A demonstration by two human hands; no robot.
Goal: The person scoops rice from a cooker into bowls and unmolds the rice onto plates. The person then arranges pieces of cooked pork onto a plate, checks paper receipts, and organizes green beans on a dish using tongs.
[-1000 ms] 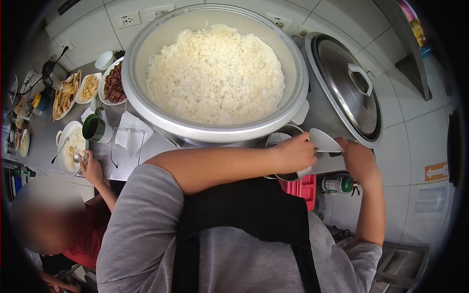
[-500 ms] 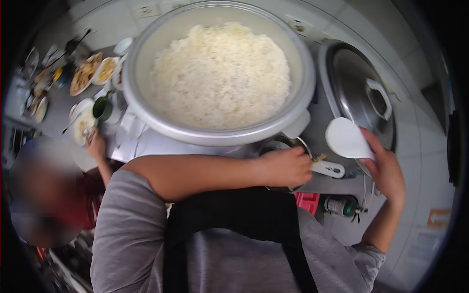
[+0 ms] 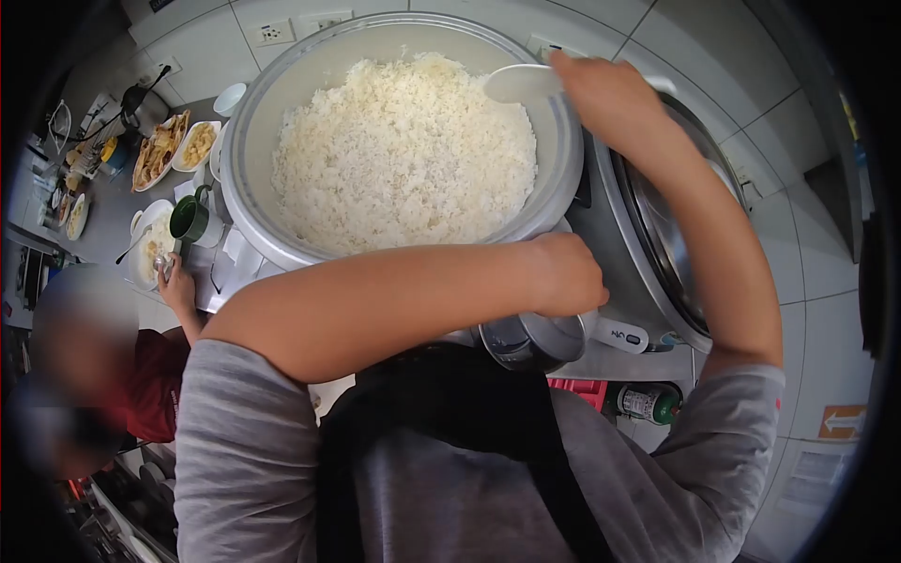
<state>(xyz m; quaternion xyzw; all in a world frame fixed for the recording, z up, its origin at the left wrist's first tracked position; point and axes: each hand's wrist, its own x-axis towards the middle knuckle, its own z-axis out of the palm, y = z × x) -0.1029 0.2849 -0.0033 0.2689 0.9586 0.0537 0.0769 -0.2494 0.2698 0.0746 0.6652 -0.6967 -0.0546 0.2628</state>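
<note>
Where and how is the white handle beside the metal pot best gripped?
I'd grip the white handle near its outer end, coming from above with fingers closing across its narrow width: it is long and slim and juts right, while the left hand crowds its inner end by the metal pot.

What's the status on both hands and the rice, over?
Right hand grips white paddle, blade over rice. Left hand by small metal pot, grip unclear. In the way: left forearm, across big pot's near rim.
</note>
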